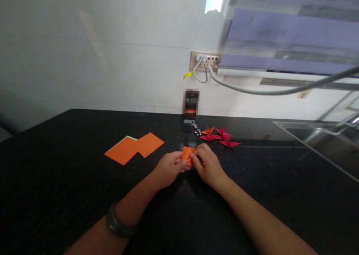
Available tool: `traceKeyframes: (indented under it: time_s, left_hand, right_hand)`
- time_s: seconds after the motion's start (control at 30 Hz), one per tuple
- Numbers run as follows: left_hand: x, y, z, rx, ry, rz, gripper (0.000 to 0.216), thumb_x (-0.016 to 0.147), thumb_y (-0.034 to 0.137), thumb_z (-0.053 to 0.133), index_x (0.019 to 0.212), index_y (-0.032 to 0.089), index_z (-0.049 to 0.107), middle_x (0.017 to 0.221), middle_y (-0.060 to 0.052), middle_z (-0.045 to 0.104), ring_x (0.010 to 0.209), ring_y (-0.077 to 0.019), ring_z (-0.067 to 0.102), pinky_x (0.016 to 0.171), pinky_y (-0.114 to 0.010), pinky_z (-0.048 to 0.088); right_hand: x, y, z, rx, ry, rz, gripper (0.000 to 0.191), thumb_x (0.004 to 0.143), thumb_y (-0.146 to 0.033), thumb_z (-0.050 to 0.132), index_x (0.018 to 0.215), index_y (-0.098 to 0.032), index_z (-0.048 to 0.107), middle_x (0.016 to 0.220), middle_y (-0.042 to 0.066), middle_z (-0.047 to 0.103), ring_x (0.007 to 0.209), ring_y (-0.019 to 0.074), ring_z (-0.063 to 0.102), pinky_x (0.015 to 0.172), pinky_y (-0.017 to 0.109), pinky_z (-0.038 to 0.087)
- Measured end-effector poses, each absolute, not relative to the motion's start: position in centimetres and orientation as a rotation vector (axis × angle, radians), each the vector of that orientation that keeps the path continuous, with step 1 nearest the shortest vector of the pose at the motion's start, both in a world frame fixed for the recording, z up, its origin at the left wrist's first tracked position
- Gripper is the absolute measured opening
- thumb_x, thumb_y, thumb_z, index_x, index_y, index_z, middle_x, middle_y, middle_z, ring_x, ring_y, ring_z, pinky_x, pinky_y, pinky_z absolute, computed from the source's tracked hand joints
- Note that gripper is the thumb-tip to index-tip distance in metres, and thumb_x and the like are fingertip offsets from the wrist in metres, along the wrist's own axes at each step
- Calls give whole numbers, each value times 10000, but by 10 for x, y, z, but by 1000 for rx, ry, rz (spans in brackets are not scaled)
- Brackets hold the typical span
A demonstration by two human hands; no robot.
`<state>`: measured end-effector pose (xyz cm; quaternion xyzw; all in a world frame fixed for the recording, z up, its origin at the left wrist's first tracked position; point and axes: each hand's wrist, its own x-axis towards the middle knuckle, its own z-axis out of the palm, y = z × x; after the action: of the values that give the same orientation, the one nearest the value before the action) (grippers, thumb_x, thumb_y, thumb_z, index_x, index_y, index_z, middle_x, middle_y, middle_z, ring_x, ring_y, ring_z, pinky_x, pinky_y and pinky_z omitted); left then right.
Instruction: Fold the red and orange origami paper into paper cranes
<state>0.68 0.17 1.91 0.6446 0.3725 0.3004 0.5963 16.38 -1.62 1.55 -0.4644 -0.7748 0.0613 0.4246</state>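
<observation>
Both my hands meet over the black countertop (56, 172) on a small folded orange paper (186, 152). My left hand (168, 169) pinches its left edge, fingers closed. My right hand (206, 163) grips its right side, fingers curled on the fold. A dark bangle (119, 225) sits on my left wrist. To the left lie flat orange paper squares (134, 147), overlapping, with a pale sheet edge under them. Behind my hands sit several folded paper cranes (220, 136), mostly dark red, one orange.
A small dark object (191, 103) stands against the tiled wall at the counter's back. Above it is a wall socket (204, 60) with white cables plugged in. A steel sink (322, 143) lies at the right. A window with slats is top right.
</observation>
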Motion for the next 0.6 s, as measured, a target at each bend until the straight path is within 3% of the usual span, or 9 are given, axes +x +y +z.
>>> traceKeyframes:
  time_s: [0.23, 0.33, 0.47, 0.6]
  left_hand:
    - [7, 3, 20, 1509, 903, 706, 246, 778, 267, 491, 935, 99, 578, 810, -86, 661, 733, -166, 631, 650, -279, 478]
    - [6, 3, 19, 1508, 881, 702, 235, 780, 271, 483, 917, 101, 570, 774, -74, 656, 695, -149, 625, 637, -268, 474]
    - [6, 2, 18, 1521, 850, 709, 201, 779, 270, 480, 888, 115, 549, 726, -50, 643, 649, -130, 612, 609, -252, 469]
    - [7, 3, 15, 1547, 877, 740, 173, 780, 266, 472, 888, 136, 508, 657, -22, 627, 602, -128, 605, 577, -247, 464]
  right_hand:
    - [165, -16, 14, -1235, -1891, 155, 147, 806, -187, 468, 665, -172, 503, 708, 30, 470, 669, 140, 473, 598, 260, 403]
    - [167, -15, 12, -1283, -1816, 179, 65, 779, -221, 515, 815, -167, 522, 797, 45, 492, 675, 139, 486, 579, 257, 416]
    - [169, -14, 11, -1291, -1828, 262, 369, 758, -267, 554, 1100, -162, 463, 941, 84, 517, 794, 172, 516, 614, 277, 433]
    - [169, -14, 13, -1247, -1914, 458, 249, 776, -274, 541, 998, -162, 531, 829, 41, 573, 711, 138, 517, 617, 257, 413]
